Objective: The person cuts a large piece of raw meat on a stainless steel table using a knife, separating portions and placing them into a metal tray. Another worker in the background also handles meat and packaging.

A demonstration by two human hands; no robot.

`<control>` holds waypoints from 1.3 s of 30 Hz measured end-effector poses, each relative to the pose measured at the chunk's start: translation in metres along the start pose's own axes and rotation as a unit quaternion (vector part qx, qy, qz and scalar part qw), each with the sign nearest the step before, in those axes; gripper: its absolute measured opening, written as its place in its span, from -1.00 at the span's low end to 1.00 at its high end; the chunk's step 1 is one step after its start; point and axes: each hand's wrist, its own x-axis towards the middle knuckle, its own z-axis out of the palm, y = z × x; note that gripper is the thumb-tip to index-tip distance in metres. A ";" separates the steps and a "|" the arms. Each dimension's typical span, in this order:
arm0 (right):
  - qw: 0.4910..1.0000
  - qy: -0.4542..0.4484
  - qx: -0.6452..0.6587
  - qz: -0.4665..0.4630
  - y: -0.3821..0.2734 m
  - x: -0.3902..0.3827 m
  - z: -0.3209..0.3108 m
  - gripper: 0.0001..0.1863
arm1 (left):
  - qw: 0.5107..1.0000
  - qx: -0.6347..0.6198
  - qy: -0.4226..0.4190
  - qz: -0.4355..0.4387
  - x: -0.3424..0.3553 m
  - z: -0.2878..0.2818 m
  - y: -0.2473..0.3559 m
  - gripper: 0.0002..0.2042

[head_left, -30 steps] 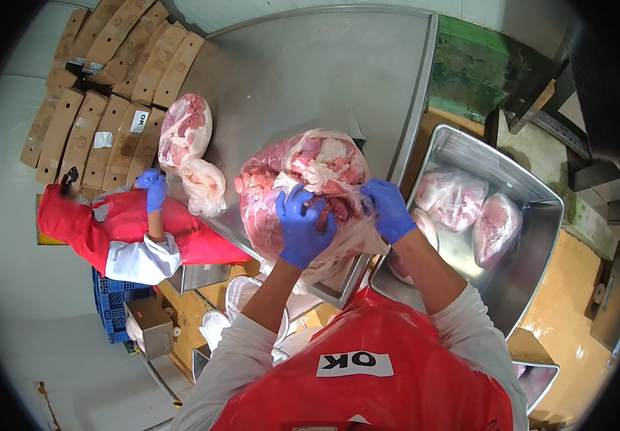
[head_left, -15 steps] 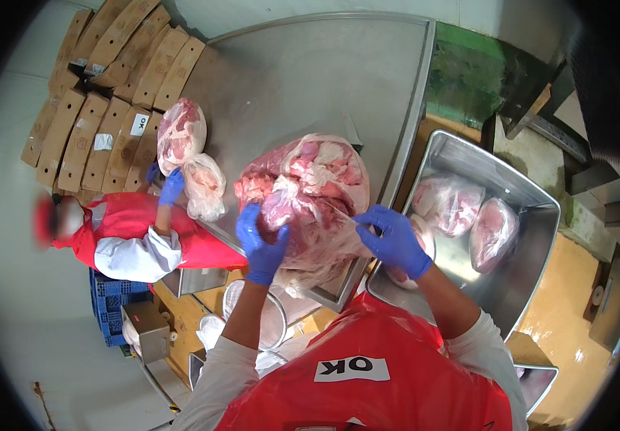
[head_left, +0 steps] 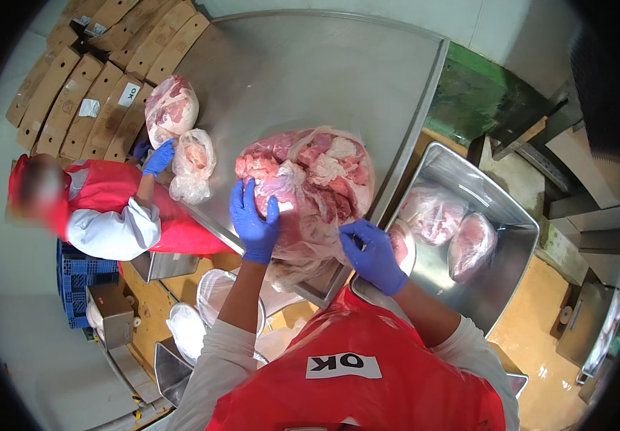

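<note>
In front of me, at the near corner of the steel table [head_left: 310, 57], lies a large piece of raw meat [head_left: 324, 161], pink with white fat. Crumpled clear plastic film [head_left: 306, 244] covers its near side and gathers below it at the table edge. My left hand [head_left: 254, 226], in a blue glove, rests against the meat's left side with fingers spread. At its near right side, my gloved right hand [head_left: 376, 258] pinches the film between thumb and fingers.
To the right stands a deep steel tub [head_left: 507, 273] containing several meat pieces. On the left, a co-worker's blue-gloved hand [head_left: 159, 158] touches bagged meat [head_left: 193, 165] beside another piece [head_left: 171, 108]. Cardboard boxes [head_left: 73, 108] are stacked behind. Blue crates [head_left: 80, 276] stand lower left.
My right hand has drawn nearer to me and slightly left, and the film strand stretched earlier has dropped lower. My left hand stays against the meat. The whole view has shifted a little.
</note>
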 end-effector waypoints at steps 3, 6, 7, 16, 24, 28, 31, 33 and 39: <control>0.993 0.113 -0.015 -0.009 0.013 -0.001 -0.011 -0.83 | 1.000 0.016 -0.011 -0.002 0.003 -0.002 -0.001 -0.42; 0.965 0.258 -0.041 0.002 0.053 -0.016 -0.029 -0.83 | 1.000 0.006 -0.018 0.001 0.003 -0.001 -0.006 -0.39; 0.962 0.268 -0.031 0.037 0.079 -0.028 -0.037 -0.81 | 1.000 0.004 -0.016 0.008 0.003 -0.001 -0.006 -0.39; 0.904 0.221 -0.044 0.362 0.178 -0.223 -0.127 -0.73 | 0.998 0.037 -0.011 0.041 -0.003 0.006 -0.010 -0.46; 0.838 0.252 -0.170 0.453 0.173 -0.354 -0.162 -0.67 | 1.000 0.010 -0.017 0.021 -0.042 0.004 -0.022 -0.38; 0.819 0.325 -0.171 0.441 0.174 -0.401 -0.179 -0.69 | 0.996 0.070 0.008 0.052 -0.066 -0.006 0.027 -0.39; 0.790 0.395 -0.160 0.440 0.185 -0.441 -0.186 -0.70 | 0.996 0.011 0.010 0.086 -0.080 -0.003 0.057 -0.44; 0.761 0.421 -0.168 0.465 0.184 -0.469 -0.189 -0.70 | 0.991 -0.107 -0.036 0.076 -0.092 -0.003 0.100 -0.46; 0.674 0.469 -0.202 0.533 0.181 -0.552 -0.159 -0.66 | 0.950 -0.227 -0.163 0.138 -0.110 -0.016 0.143 -0.60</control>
